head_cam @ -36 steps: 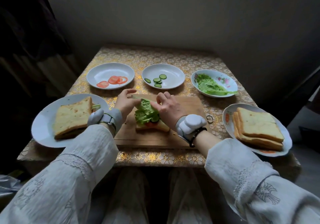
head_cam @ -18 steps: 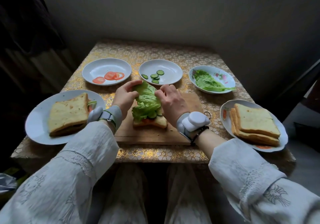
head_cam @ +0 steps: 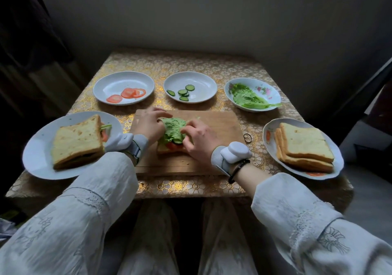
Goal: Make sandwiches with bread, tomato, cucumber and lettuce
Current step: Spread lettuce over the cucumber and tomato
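On the wooden cutting board (head_cam: 214, 122) lies a slice of bread (head_cam: 164, 150) topped with tomato, cucumber and a green lettuce leaf (head_cam: 173, 128). My left hand (head_cam: 148, 123) pinches the leaf's left edge. My right hand (head_cam: 200, 136) pinches its right edge, fingers curled over the sandwich. The leaf lies spread flat over the filling. A finished sandwich (head_cam: 76, 142) sits on the white plate (head_cam: 37, 153) at the left. Stacked bread slices (head_cam: 305, 145) lie on the plate (head_cam: 337, 164) at the right.
Three dishes stand along the back: tomato slices (head_cam: 127, 93) on the left plate (head_cam: 118, 81), cucumber slices (head_cam: 182, 93) on the middle plate (head_cam: 201, 85), lettuce (head_cam: 248, 98) in the flowered bowl (head_cam: 269, 92). A small ring (head_cam: 247, 137) lies right of the board.
Both hands lowered the lettuce leaf and spread it flatter over the sandwich. The camera view shifted slightly; the plates stay where they were.
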{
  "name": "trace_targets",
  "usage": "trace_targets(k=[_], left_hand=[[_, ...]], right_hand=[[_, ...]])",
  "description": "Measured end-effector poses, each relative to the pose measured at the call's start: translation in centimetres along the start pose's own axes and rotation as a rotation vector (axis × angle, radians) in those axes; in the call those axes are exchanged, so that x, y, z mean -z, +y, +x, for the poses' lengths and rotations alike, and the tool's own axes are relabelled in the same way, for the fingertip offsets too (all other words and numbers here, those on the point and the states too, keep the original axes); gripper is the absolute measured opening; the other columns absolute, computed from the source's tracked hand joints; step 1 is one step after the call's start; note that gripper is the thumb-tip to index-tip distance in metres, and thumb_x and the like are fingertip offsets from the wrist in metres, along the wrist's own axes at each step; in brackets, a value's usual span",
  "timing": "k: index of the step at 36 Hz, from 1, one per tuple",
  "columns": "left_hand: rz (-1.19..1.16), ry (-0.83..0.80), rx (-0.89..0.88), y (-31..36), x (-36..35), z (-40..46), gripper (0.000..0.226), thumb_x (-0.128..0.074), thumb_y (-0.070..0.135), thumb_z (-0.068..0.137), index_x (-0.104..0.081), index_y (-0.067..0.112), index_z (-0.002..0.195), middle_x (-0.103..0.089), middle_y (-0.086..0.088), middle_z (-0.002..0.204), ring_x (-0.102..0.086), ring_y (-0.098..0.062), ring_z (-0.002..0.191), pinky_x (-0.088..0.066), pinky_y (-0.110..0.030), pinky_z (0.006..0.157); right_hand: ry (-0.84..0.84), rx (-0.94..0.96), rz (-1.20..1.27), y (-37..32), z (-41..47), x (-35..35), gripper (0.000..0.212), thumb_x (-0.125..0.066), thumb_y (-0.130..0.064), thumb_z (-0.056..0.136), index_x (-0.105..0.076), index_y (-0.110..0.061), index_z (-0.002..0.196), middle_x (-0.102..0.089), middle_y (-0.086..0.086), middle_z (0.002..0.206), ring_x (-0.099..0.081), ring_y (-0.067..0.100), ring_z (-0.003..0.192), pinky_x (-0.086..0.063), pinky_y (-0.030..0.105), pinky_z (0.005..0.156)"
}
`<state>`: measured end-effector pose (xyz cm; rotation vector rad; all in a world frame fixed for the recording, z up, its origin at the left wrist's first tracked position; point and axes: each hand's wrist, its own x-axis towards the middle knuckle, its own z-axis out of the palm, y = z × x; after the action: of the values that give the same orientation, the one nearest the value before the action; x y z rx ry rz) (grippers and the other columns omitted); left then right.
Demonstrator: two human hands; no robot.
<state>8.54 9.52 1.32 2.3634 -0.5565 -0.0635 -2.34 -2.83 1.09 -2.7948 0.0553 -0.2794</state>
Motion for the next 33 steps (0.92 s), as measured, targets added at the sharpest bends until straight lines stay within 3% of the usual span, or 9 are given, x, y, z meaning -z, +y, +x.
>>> trace_targets(k=[5,9,14,17,21,28,33], left_hand=[[0.178,-0.136,0.084,1.9,0.1,-1.2,0.047,-0.041,0.0,0.087,-0.069,0.028,0.114,-0.055,-0.003,0.138,-0.043,-0.026,0.129,-0.033,-0.04,0.111],[0.198,-0.118,0.125,3.7,0.6,-1.6,0.046,-0.041,0.002,0.087,-0.067,0.028,0.116,-0.054,-0.003,0.138,-0.039,-0.026,0.132,-0.029,-0.039,0.113],[0.161,-0.077,0.048,6.5,0.1,-1.0,0.052,-0.04,-0.002,0.081,-0.066,0.027,0.116,-0.061,-0.002,0.127,-0.045,-0.028,0.125,-0.032,-0.039,0.109],[-0.011,-0.128,-0.014,8.7,-1.3,-0.5,0.049,-0.037,-0.007,0.081,-0.068,0.015,0.111,-0.065,-0.007,0.12,-0.054,-0.024,0.116,-0.043,-0.033,0.103],[-0.119,-0.263,-0.074,13.5,-4.4,-1.2,0.044,-0.034,-0.007,0.087,-0.065,0.006,0.114,-0.065,-0.014,0.114,-0.059,-0.027,0.102,-0.048,-0.028,0.077],[-0.142,-0.472,-0.161,20.7,-10.4,-3.2,0.041,-0.035,-0.005,0.087,-0.065,0.001,0.116,-0.067,-0.019,0.097,-0.064,-0.028,0.08,-0.057,-0.042,0.085],[-0.109,-0.592,-0.129,23.5,-14.2,-4.0,0.047,-0.034,-0.004,0.087,-0.057,0.004,0.127,-0.063,-0.018,0.12,-0.063,-0.026,0.083,-0.057,-0.036,0.083]], right_hand=[[-0.043,-0.045,0.041,0.0,0.0,0.1,0.03,-0.046,-0.015,0.091,-0.061,-0.007,0.116,-0.057,0.011,0.121,-0.055,0.028,0.109,-0.042,0.032,0.093],[-0.03,-0.055,0.062,0.4,-0.2,0.7,0.03,-0.047,-0.012,0.091,-0.063,-0.006,0.115,-0.056,0.011,0.126,-0.051,0.026,0.118,-0.04,0.032,0.1],[-0.002,-0.154,0.029,2.7,-1.5,3.5,0.03,-0.043,-0.015,0.093,-0.062,-0.008,0.116,-0.055,0.009,0.123,-0.053,0.025,0.113,-0.042,0.032,0.093],[0.063,-0.274,0.019,5.7,-2.6,5.6,0.031,-0.043,-0.015,0.093,-0.062,-0.006,0.116,-0.056,0.011,0.123,-0.054,0.028,0.113,-0.042,0.032,0.095],[0.146,-0.488,0.023,10.5,-5.1,8.9,0.028,-0.041,-0.014,0.093,-0.063,-0.006,0.109,-0.057,0.014,0.12,-0.055,0.031,0.112,-0.044,0.037,0.099],[0.289,-0.85,-0.077,17.8,-10.3,12.9,0.032,-0.039,-0.017,0.096,-0.062,-0.005,0.116,-0.054,0.017,0.126,-0.053,0.037,0.116,-0.043,0.036,0.094],[0.191,-1.069,-0.001,20.7,-12.3,12.8,0.034,-0.04,-0.019,0.096,-0.063,0.003,0.109,-0.053,0.02,0.129,-0.052,0.037,0.117,-0.042,0.035,0.094]])
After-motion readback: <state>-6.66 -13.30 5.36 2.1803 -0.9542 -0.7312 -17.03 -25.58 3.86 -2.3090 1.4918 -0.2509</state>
